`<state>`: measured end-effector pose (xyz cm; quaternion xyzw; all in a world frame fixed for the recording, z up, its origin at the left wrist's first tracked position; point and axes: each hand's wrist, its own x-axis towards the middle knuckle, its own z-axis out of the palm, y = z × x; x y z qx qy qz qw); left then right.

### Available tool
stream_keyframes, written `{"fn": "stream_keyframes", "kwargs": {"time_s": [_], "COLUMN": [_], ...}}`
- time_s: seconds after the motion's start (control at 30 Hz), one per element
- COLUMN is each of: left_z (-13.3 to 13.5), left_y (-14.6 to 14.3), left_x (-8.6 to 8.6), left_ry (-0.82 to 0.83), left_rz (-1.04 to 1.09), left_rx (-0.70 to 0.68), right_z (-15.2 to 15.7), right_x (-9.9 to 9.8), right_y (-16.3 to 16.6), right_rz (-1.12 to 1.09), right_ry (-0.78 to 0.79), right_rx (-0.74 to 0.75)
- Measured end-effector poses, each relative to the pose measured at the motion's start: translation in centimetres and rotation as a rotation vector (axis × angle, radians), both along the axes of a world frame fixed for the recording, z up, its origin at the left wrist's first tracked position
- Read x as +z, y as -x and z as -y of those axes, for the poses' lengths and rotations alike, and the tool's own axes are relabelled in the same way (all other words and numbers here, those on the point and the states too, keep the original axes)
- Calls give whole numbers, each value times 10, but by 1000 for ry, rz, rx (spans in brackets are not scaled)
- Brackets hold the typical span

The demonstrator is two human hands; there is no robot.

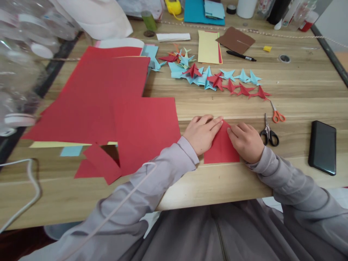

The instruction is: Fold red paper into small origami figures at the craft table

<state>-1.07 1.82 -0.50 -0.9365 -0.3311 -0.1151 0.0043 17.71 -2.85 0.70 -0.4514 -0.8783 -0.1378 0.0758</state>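
Note:
A small red paper piece (221, 146) lies near the table's front edge, folded to a point at its far end. My left hand (202, 132) lies flat on its left side, fingers stretched along the slanted fold. My right hand (246, 141) rests on its right side, fingers curled and pressing the paper down. Both hands touch the paper; neither lifts it.
Large red sheets (108, 98) cover the left of the wooden table (299, 87), with red offcuts (99, 165) in front. Several folded red and blue paper shapes (217, 78) lie beyond. Black scissors (269, 132), orange scissors (277, 114), a phone (323, 146) sit right.

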Motion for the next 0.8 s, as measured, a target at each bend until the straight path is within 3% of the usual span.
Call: {"fn": "stream_keyframes", "kwargs": {"time_s": [0.4, 0.63, 0.8], "left_z": [1, 1, 1], "left_y": [-1, -2, -2], "left_x": [3, 2, 3], "left_ry": [8, 4, 14], "left_rz": [-15, -17, -9], "left_rx": [-2, 8, 13], "right_z": [3, 11, 18], "right_x": [-2, 13, 14], "right_y": [1, 8, 1], "right_rz": [-73, -49, -98], "right_ry": [-5, -18, -23], "right_rx": [23, -114, -179]}}
